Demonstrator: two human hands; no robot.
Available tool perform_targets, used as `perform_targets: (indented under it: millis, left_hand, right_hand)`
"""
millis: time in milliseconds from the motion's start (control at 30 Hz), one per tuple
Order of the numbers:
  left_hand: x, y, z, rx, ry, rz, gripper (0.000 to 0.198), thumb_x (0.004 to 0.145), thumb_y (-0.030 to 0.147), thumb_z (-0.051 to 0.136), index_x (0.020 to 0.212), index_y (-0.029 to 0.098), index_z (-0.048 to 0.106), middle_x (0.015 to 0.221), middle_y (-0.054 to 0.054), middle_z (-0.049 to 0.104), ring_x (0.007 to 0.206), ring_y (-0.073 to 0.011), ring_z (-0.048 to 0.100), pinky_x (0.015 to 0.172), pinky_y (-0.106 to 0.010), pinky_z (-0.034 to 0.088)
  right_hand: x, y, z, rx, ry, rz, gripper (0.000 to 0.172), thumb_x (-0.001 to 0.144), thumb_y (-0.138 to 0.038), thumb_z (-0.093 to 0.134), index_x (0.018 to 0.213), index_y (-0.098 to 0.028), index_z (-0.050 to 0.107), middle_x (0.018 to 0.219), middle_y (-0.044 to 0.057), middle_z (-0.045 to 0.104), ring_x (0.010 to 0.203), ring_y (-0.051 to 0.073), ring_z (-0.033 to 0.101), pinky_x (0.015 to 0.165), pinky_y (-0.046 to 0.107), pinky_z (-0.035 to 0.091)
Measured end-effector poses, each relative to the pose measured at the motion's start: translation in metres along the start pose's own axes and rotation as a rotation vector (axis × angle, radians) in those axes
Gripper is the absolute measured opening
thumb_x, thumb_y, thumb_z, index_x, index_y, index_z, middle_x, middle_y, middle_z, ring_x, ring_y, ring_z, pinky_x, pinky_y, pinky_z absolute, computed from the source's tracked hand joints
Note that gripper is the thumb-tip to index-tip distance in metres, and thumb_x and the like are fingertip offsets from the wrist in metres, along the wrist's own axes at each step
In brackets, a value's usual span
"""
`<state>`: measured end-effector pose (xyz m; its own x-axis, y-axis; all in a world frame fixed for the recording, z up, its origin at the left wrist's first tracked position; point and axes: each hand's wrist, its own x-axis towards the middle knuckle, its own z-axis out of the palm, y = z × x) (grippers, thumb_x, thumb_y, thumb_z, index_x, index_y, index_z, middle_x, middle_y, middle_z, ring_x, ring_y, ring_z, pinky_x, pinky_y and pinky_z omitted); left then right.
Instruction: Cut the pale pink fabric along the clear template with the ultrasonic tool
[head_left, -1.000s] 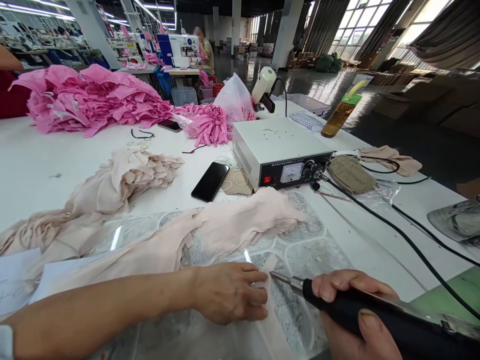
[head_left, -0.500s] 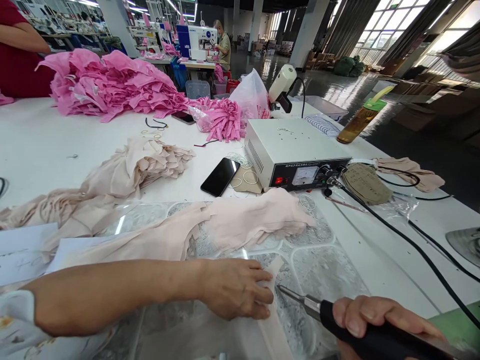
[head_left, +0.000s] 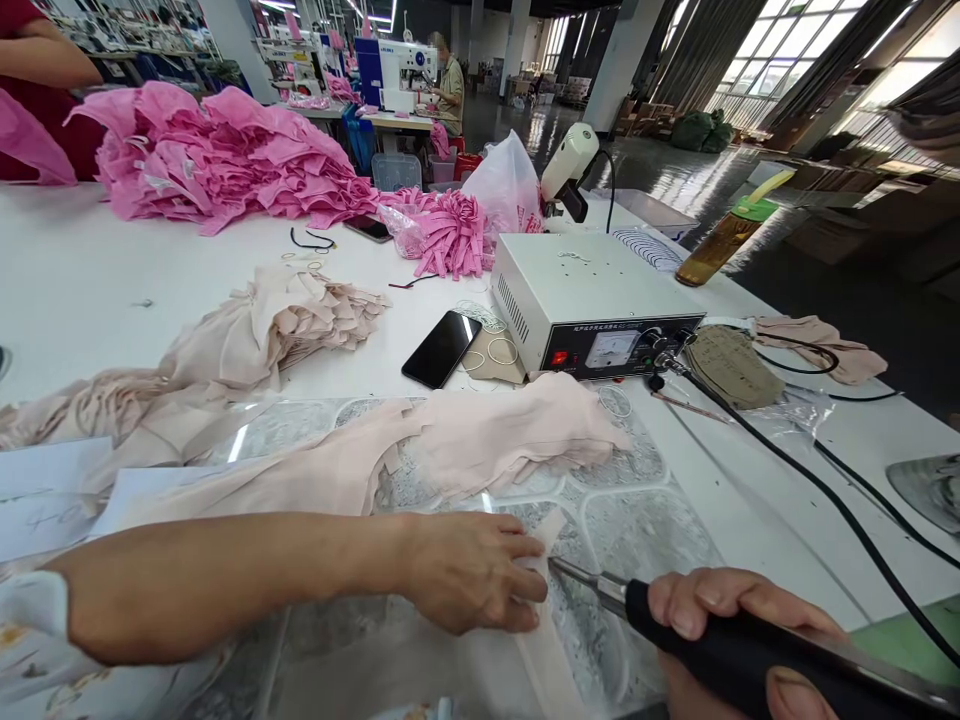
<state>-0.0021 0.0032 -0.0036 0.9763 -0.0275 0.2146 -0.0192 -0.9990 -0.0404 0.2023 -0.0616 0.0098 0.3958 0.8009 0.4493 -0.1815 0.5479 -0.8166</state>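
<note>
My left hand (head_left: 480, 575) lies on a thin pale beige fabric strip (head_left: 551, 655), its fingers bent a little and spread, pressing the cloth to a marbled clear mat (head_left: 637, 530). In my right hand (head_left: 739, 620) is a black-handled ultrasonic cutter (head_left: 679, 635). Its slim metal tip is at the strip's right edge, close to my left fingertips; whether it touches the cloth I cannot tell. Just beyond my left hand lie flat beige fabric pieces (head_left: 517, 430), partly overlapping.
A white control box (head_left: 600, 290) with a meter stands behind the mat, its cable (head_left: 780, 465) running to the right. Nearby are a phone (head_left: 441, 349), a beige fabric heap (head_left: 270, 330), a pink garment pile (head_left: 225, 160) and a bottle (head_left: 724, 245). A person in red (head_left: 45, 60) is at far left.
My right hand and the cutter have shifted slightly left and up, the tip nearer the strip. My left hand stays put. At far left, a pink piece has risen before the person in red.
</note>
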Motion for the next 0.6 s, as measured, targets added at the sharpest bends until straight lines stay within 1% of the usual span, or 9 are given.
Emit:
perform_targets:
  millis: [100,167,300,467,600]
  left_hand:
    - [0.0006,-0.0004,-0.0016,-0.016,-0.056,0.001,0.015,0.081,0.019,0.065,0.095,0.019,0.067,0.096,-0.005,0.065,0.098,-0.0259,0.055,0.083,-0.036,0.043]
    - [0.0008,-0.0006,-0.0027,-0.014,-0.083,-0.003,0.014,0.082,0.02,0.064,0.096,0.02,0.067,0.098,-0.004,0.065,0.099,-0.0256,0.055,0.084,-0.035,0.043]
    - [0.001,-0.0006,-0.0032,0.001,-0.083,-0.009,0.012,0.083,0.021,0.062,0.095,0.02,0.067,0.1,-0.004,0.064,0.1,-0.0251,0.054,0.087,-0.035,0.042]
    - [0.001,-0.001,-0.0015,-0.021,-0.106,-0.005,0.019,0.082,0.022,0.063,0.1,0.018,0.066,0.101,-0.005,0.063,0.104,-0.0275,0.053,0.088,-0.036,0.042]
    - [0.0001,-0.0019,-0.0014,-0.016,-0.071,0.001,0.018,0.082,0.021,0.064,0.099,0.017,0.066,0.098,-0.006,0.063,0.104,-0.0278,0.053,0.086,-0.036,0.042]
  right_hand:
    - [0.0021,0.0019,0.0015,0.031,-0.025,-0.01,0.015,0.076,-0.033,0.06,0.084,-0.02,0.06,0.069,0.0,0.05,0.052,0.014,0.049,0.045,0.031,0.049]
    - [0.0027,0.0033,0.0003,0.045,-0.036,-0.013,0.014,0.077,-0.032,0.06,0.084,-0.02,0.06,0.07,0.0,0.051,0.052,0.013,0.049,0.045,0.03,0.048]
    - [0.0042,0.004,-0.0005,0.049,-0.058,-0.017,0.013,0.078,-0.031,0.06,0.083,-0.02,0.059,0.069,0.0,0.053,0.051,0.013,0.05,0.044,0.029,0.049]
    - [0.0059,0.003,0.0018,0.027,-0.087,-0.035,0.012,0.079,-0.031,0.062,0.079,-0.02,0.056,0.07,-0.001,0.054,0.051,0.013,0.051,0.046,0.03,0.05]
    - [0.0022,-0.0015,-0.0011,0.033,-0.108,-0.029,0.013,0.079,-0.033,0.061,0.083,-0.021,0.057,0.071,-0.001,0.053,0.053,0.013,0.052,0.047,0.03,0.051]
